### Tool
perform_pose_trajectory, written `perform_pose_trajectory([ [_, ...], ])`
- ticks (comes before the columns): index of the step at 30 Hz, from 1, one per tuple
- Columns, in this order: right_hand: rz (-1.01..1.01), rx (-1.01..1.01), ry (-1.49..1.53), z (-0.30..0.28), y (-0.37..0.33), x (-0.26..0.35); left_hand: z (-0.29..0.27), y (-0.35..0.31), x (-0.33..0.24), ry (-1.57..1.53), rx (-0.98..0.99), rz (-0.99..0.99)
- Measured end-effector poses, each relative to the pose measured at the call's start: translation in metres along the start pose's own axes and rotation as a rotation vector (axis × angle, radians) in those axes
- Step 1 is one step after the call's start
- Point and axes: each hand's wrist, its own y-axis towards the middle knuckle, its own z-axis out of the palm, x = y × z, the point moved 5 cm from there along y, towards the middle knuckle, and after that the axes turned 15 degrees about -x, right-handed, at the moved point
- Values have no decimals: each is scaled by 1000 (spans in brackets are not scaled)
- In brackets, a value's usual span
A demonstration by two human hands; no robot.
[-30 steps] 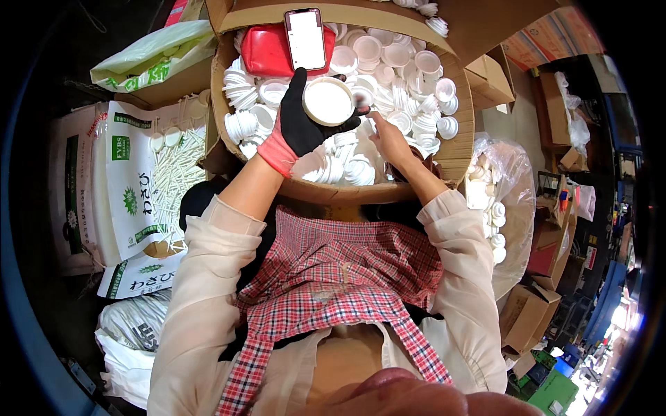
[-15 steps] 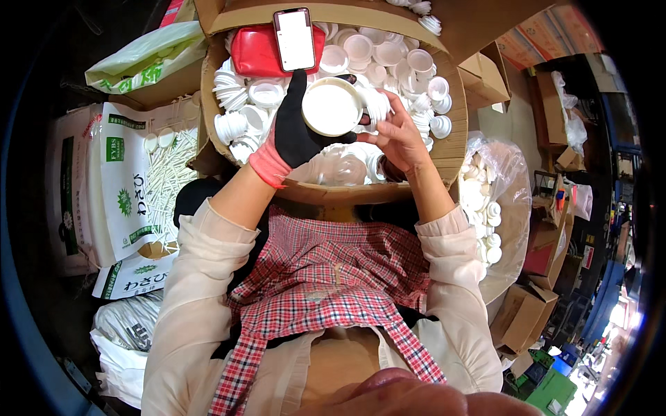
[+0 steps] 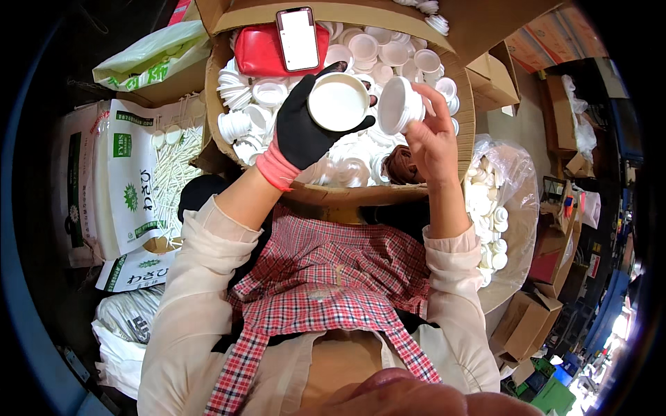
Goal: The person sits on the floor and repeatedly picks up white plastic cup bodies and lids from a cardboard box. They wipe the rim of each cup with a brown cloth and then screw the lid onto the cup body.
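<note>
My left hand [image 3: 297, 125], in a black glove with a pink cuff, grips a shallow round cream-white cap [image 3: 338, 102], its hollow side facing me. Just to the right, my bare right hand [image 3: 436, 133] pinches a white flanged plastic cap [image 3: 397, 105] by its narrower ribbed end, wide face turned left. The two pieces are apart. Beneath both hands is a cardboard box [image 3: 466, 132] heaped with similar white caps [image 3: 269, 91]. Brown crumpled cloth [image 3: 401, 166] lies inside its near right edge.
A phone [image 3: 300, 38] leans on a red pouch [image 3: 255, 52] atop the caps at the back. Left, a box lined with a printed bag [image 3: 130, 180] holds thin white sticks [image 3: 177, 170]. Right, a clear plastic bag [image 3: 517, 180] holds white parts [image 3: 485, 208]. Cardboard boxes [image 3: 527, 322] stand farther right.
My right hand has moved right, away from my left hand. The white cap in it, blurred before, is now turned with its wide face showing. My left hand keeps its hold.
</note>
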Motion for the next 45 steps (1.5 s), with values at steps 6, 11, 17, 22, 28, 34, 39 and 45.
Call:
perform_pose_trajectory([
  [6,-437,22,-643,50,-23,21,7,-9,1,563,7,405],
  [11,-659,-86,-906,58,-27,23,10,-12,16,-200,-83,-25],
  [17,-659,-85,-917,61,-27,23,7,-14,16,-53,-84,208],
  [22,-646,-84,-910,64,-27,20,4,-15,22,-189,-128,17],
  [28,-474,-20,-761,55,-18,18,8,-8,0,-380,-61,-253],
  [34,73,-372,-324,34,-6,-15,26,-17,8,-35,41,-66],
  [39,-37,-411,-388,36,-2,-14,30,-24,28,-43,-57,-36],
  [45,109,-413,-340,18,10,-38,30,-19,38,-116,-12,-212],
])
